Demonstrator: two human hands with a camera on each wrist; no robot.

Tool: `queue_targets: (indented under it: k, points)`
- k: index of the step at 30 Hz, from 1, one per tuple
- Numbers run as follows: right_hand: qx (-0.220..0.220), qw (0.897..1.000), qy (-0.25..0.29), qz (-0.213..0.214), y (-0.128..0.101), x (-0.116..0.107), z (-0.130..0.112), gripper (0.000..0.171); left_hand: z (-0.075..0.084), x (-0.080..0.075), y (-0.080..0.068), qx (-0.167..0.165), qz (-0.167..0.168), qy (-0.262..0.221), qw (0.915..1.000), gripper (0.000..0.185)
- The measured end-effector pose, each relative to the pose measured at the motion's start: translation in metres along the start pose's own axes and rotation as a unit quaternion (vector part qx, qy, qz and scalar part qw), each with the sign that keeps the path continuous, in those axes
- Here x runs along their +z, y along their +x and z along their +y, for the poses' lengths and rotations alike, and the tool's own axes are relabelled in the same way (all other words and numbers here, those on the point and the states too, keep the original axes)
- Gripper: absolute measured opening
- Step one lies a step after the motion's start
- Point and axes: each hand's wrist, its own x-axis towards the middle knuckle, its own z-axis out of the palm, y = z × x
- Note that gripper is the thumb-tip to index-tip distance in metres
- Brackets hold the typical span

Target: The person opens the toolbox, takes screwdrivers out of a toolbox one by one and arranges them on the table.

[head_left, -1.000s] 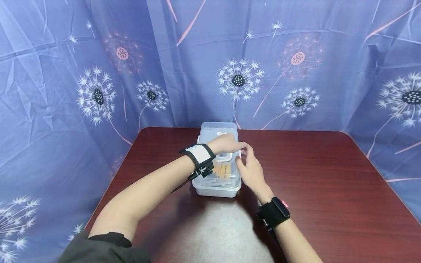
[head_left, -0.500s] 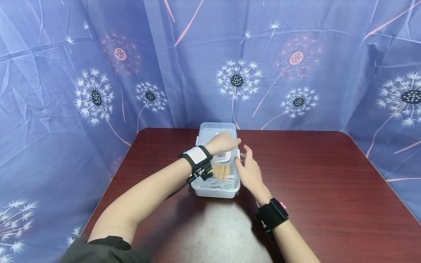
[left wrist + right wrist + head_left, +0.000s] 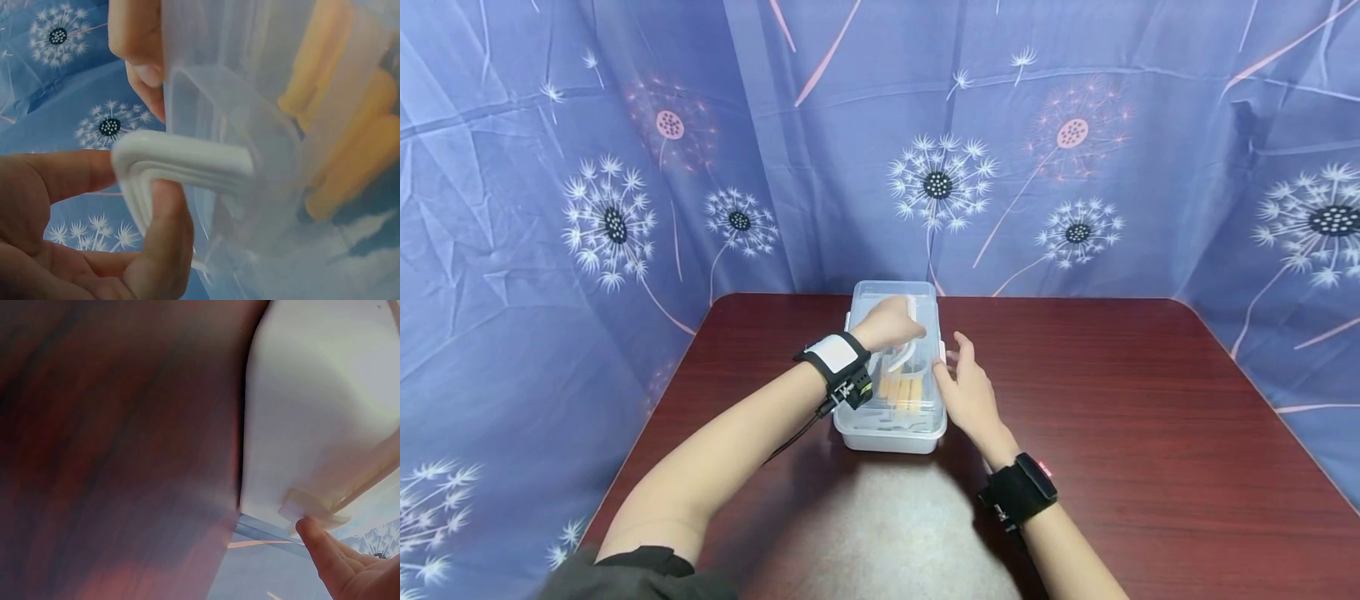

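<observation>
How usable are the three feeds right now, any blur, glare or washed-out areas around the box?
Head view: sharp and evenly lit, with a pale glare patch on the table near the camera. Left wrist view: very close, the left hand and white handle soft, orange items blurred through the clear box. Right wrist view: out of focus, the box wall washed out white, one fingertip of the right hand at the latch.

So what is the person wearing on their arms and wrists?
The left wrist has a black strap with a white panel, a small black device and a thin dark cable. The right wrist has a black band with a small red light. A dark short sleeve covers the left upper arm.
</observation>
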Motion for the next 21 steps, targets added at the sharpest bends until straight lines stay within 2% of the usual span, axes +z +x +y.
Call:
queue_targets:
  k: [4,7,13,21]
  points:
    - [0.001,1.000,0.003,-0.003,0.000,0.000,0.001,0.063,-0.004,-0.004,-0.001,-0.015,0.007,-0.005,0.9999,0.021]
    - [0.003,1.000,0.004,-0.006,0.001,0.000,0.002,0.063,-0.006,-0.008,-0.003,-0.012,0.005,-0.017,0.9998,0.021]
    - [0.009,1.000,0.004,-0.012,0.000,-0.002,0.002,0.064,-0.012,-0.012,-0.005,-0.004,0.000,-0.057,0.9984,0.007]
    - [0.009,1.000,0.003,-0.016,-0.001,-0.002,-0.001,0.063,-0.022,-0.017,-0.010,-0.002,0.016,-0.076,0.9970,0.005]
